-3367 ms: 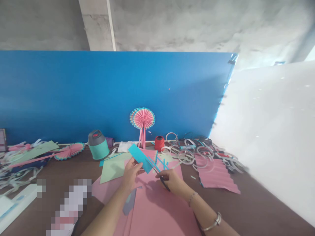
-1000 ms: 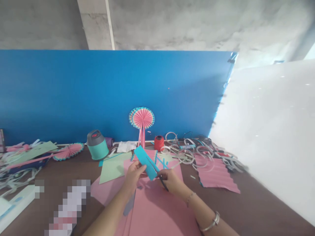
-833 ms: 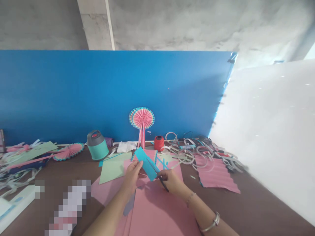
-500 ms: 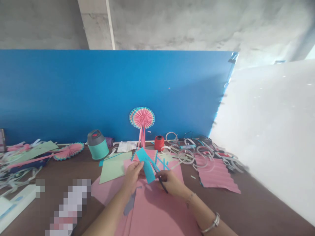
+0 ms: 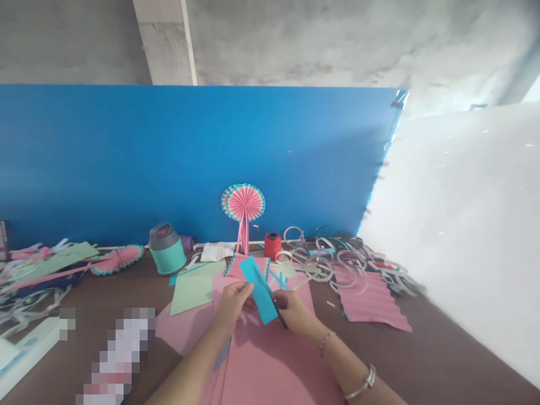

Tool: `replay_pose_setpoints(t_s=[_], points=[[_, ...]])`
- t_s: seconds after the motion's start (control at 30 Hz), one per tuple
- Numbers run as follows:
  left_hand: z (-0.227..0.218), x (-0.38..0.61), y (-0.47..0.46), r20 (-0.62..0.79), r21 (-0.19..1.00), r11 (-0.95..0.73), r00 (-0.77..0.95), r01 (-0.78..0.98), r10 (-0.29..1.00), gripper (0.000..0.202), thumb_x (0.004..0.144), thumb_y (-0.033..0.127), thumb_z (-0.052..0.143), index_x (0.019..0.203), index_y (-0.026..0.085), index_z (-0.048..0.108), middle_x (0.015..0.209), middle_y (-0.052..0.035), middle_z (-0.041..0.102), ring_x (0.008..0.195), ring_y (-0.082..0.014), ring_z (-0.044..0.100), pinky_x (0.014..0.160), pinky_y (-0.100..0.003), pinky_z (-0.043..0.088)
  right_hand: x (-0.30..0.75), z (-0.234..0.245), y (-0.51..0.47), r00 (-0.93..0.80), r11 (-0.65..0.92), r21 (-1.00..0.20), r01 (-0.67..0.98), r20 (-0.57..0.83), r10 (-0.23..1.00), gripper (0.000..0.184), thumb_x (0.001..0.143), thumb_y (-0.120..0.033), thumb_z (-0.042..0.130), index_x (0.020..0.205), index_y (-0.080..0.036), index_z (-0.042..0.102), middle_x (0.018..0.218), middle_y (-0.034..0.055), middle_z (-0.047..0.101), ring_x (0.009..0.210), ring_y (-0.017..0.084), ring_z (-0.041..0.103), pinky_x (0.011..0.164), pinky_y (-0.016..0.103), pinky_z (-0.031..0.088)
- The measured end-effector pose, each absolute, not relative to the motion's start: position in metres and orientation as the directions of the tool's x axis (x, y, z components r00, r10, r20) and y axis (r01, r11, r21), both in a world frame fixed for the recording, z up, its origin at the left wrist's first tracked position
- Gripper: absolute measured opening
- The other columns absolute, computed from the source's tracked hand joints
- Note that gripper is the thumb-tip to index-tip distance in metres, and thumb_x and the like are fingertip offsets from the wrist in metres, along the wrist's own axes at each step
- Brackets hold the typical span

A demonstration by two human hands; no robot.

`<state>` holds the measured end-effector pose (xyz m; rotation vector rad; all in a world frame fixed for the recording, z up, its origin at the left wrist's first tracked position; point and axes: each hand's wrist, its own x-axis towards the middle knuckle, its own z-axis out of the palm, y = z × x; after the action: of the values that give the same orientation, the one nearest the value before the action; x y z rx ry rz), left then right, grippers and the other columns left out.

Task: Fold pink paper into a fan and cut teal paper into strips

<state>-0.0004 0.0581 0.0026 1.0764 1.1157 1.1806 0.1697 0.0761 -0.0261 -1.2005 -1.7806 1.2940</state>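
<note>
Between the finger and thumb of my left hand (image 5: 237,299) is a strip of bright blue paper (image 5: 260,292), tilted, its top leaning left. My right hand (image 5: 291,306) is closed around dark scissors (image 5: 280,318), whose blades lie along the right side of the blue strip. Whether the blades are cutting I cannot tell. Beneath both hands lie large sheets of pink paper (image 5: 274,365). Narrow blue paper strips (image 5: 282,278) rest just beyond my right hand, near a pleated pink paper piece (image 5: 236,266) with blue edging.
A round pink paper fan (image 5: 244,202) stands against the blue partition (image 5: 126,157). Behind the papers are a teal lidded container (image 5: 167,256) and a red spool-like object (image 5: 273,246). Pale ring-shaped strips (image 5: 319,270) and crinkled pink paper (image 5: 373,301) lie right; a second fan (image 5: 122,260) lies left.
The blue strip has shifted slightly right and down with my left hand. The scissors' blades, spread apart before, now look closer together along the strip's edge.
</note>
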Motion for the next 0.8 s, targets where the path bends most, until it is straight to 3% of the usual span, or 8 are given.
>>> replay_pose_setpoints(t_s=[0.3,0.8], points=[[0.0032,-0.0007,0.0575,-0.077,0.983,0.088,0.070,-0.158,0.995,0.035,0.067,0.049,0.063,0.061,0.014,0.061,0.052,-0.0046,0.065,0.045,-0.0157,0.060,0.046,-0.024,0.046,0.1695,-0.0348,0.0798,-0.410,0.120,-0.960,0.253,0.006,0.912,0.018,0.061,-0.019,0.056,0.076,-0.014,0.065,0.052,-0.0019,0.058,0.048,0.010,0.050,0.050,0.021,0.041],[-0.0011,-0.0009,0.0590,-0.070,0.975,0.086,0.086,-0.204,0.994,0.033,0.069,0.046,0.063,0.063,0.013,0.062,0.054,-0.0054,0.065,0.046,-0.0146,0.060,0.046,-0.023,0.046,0.1681,-0.0307,0.0768,-0.398,0.054,-0.973,0.222,-0.040,0.917,0.019,0.058,-0.018,0.052,0.073,-0.014,0.062,0.049,-0.0045,0.051,0.040,0.007,0.042,0.039,0.017,0.031]])
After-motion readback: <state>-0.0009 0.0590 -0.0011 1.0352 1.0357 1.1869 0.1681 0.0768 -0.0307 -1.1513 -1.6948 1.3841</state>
